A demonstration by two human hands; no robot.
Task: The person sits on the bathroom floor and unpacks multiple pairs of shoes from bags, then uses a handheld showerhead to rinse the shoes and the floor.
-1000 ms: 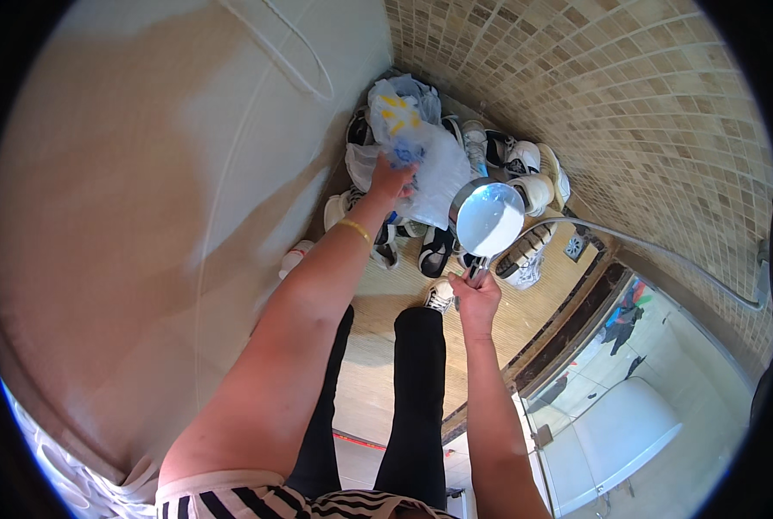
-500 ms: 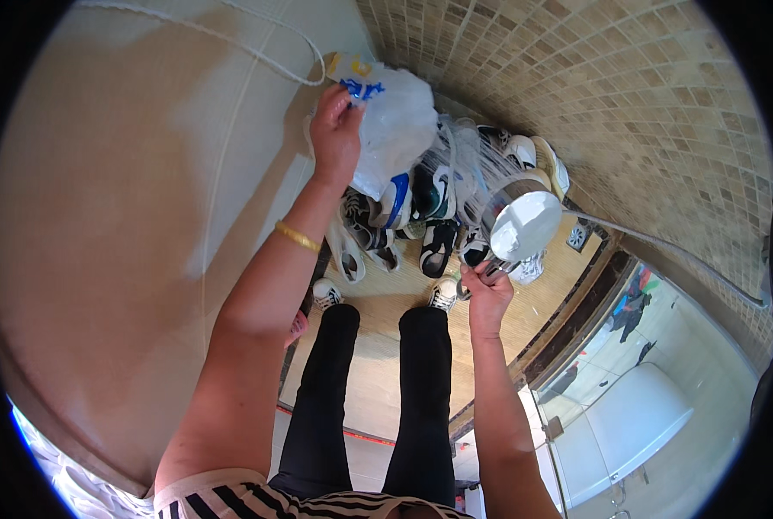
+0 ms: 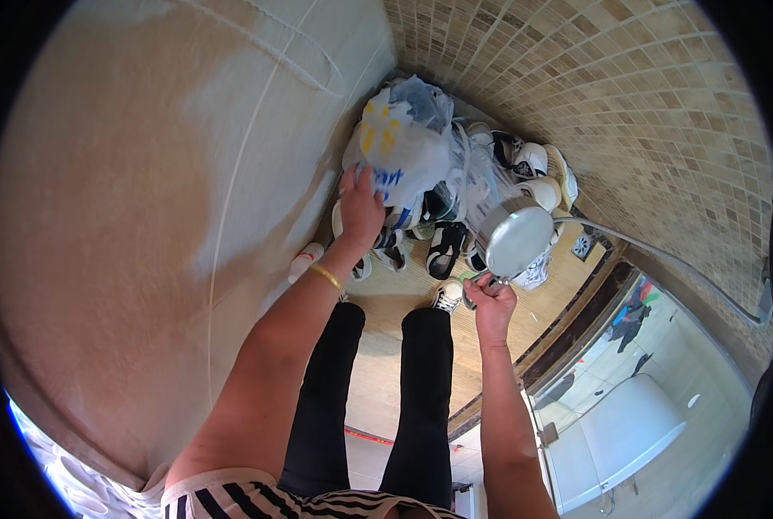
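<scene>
In my right hand (image 3: 493,313) is the handle of a round, pale shower head (image 3: 520,238), its face turned away toward the shoes. My left hand (image 3: 362,206) has its curled fingers on the lower edge of a white plastic bag (image 3: 416,151) with yellow and blue print. The bag sits on a heap of shoes in the corner. A black and white shoe (image 3: 446,249) lies in front of it, and white shoes (image 3: 532,161) lean against the tiled wall. Faint streaks of water cross between the shower head and the heap.
A grey hose (image 3: 680,259) runs along the mosaic wall (image 3: 603,78) on the right. Near it is a floor drain (image 3: 583,246). A dark raised sill (image 3: 568,333) separates a white toilet (image 3: 620,432). A white shoe (image 3: 306,261) stands by the left wall. My shoe (image 3: 447,296) is close to the heap.
My left hand has come down and a little right, and the bag now shows its yellow print and a darker bag behind it. The shower head has shifted slightly; the spray looks fainter.
</scene>
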